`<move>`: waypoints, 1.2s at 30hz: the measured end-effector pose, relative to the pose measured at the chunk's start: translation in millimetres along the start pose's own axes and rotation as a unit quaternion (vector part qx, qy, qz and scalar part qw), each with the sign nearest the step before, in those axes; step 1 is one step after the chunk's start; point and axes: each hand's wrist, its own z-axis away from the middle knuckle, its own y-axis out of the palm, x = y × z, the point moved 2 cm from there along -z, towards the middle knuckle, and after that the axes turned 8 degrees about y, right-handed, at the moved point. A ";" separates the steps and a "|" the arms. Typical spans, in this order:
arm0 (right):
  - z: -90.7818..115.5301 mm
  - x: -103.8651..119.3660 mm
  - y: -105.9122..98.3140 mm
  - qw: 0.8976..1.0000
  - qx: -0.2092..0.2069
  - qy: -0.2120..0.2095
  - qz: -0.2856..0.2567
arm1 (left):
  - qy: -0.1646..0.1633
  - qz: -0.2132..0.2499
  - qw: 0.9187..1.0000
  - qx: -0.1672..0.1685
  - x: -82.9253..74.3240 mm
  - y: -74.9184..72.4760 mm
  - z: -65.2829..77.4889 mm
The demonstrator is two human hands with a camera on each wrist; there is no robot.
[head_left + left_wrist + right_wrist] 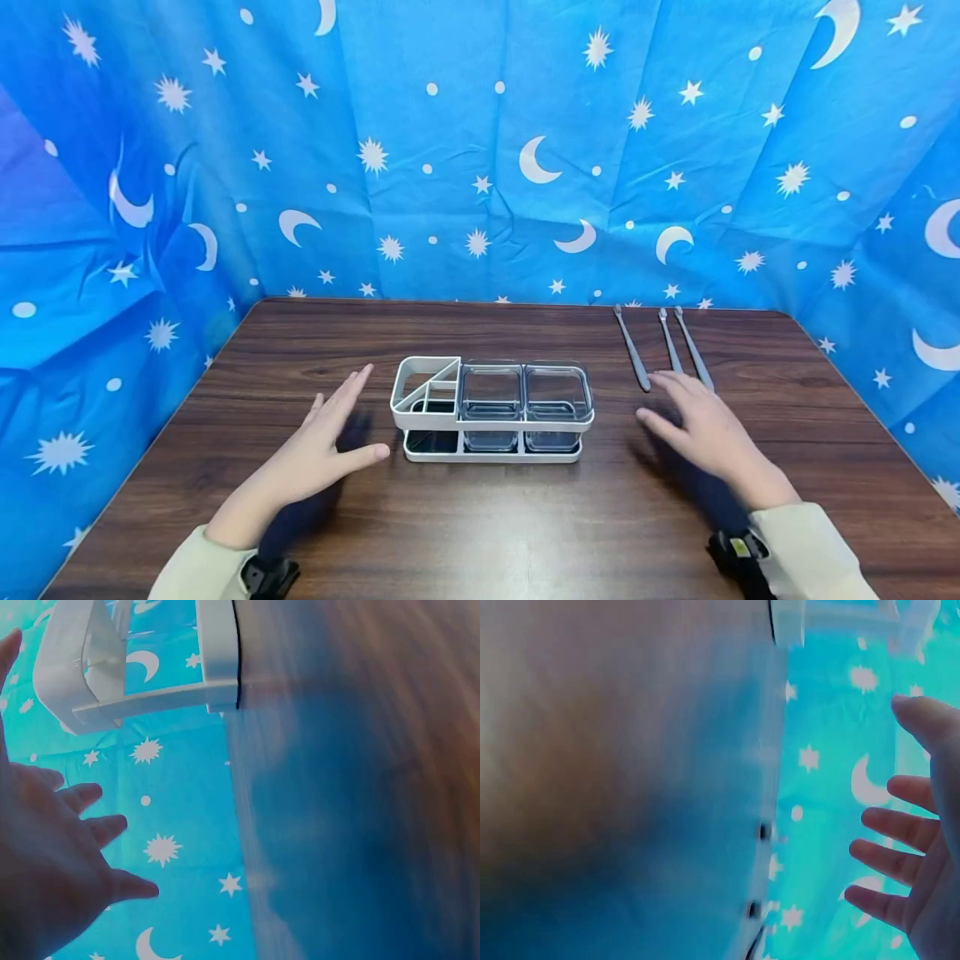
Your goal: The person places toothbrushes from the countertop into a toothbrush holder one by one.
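A white toothbrush holder (491,424) stands mid-table, with a divided compartment on its left and two clear cups (491,392) set side by side in the other slots. My left hand (318,454) hovers just left of it, fingers spread and holding nothing; the holder's end (67,667) appears above that hand in the left wrist view. On the other side, my right hand (705,429) is over the table with fingers extended, nothing in it. Three grey toothbrushes (632,350) lie beyond its fingertips, and the hand overlaps the lower ends of some in the head view.
The dark wood table (495,517) ends at a blue curtain (450,167) with white moons and stars, which hangs behind it and along both sides. Black wrist cameras (270,575) are strapped under both sleeves.
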 end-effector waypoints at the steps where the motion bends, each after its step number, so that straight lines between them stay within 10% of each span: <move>1: -3.8 -4.7 -1.9 1.000 -0.010 0.004 -0.010 | 0.001 0.016 1.000 -0.004 0.5 0.3 -1.9; 12: -51.9 -57.5 -17.7 0.993 -0.060 0.071 -0.074 | 0.016 0.113 0.992 -0.047 3.6 10.3 -17.7; 36: -96.3 -116.9 6.2 0.962 0.086 0.240 -0.103 | 0.025 0.171 0.984 -0.046 4.9 21.2 -31.0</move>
